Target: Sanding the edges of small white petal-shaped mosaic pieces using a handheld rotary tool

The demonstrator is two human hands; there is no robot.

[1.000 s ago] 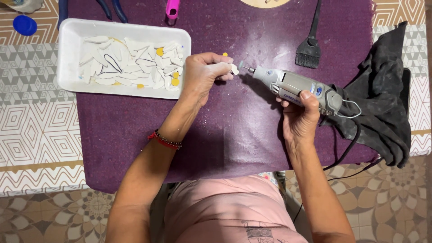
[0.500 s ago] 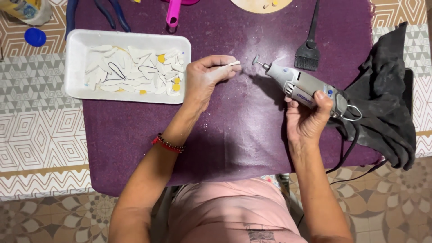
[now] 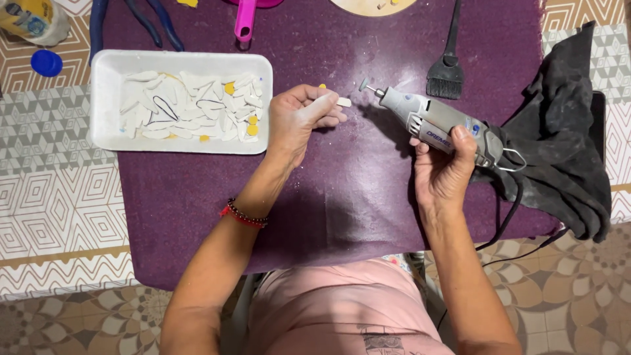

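Fingers (image 3: pixel 323 108) half-hide a white piece (image 3: pixel 343 102); right hand (image 3: pixel 442 172) grips rotary tool (image 3: pixel 435 120).

Home craft table: purple cloth (image 3: pixel 342 197), rotary tool (image 3: pixel 440 121), patterned floor tiles (image 3: pixel 59 204)

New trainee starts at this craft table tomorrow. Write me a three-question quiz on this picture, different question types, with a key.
1. True or false: the rotary tool in the right hand has its grinding tip pressed against the small white piece.
2. What does the left hand hold? A) the black brush B) a small white piece C) the blue bottle cap
3. Fill in: the white tray of white and yellow pieces lies on the ______ cloth.

Key:
1. False; the tip and the piece are apart.
2. B
3. purple
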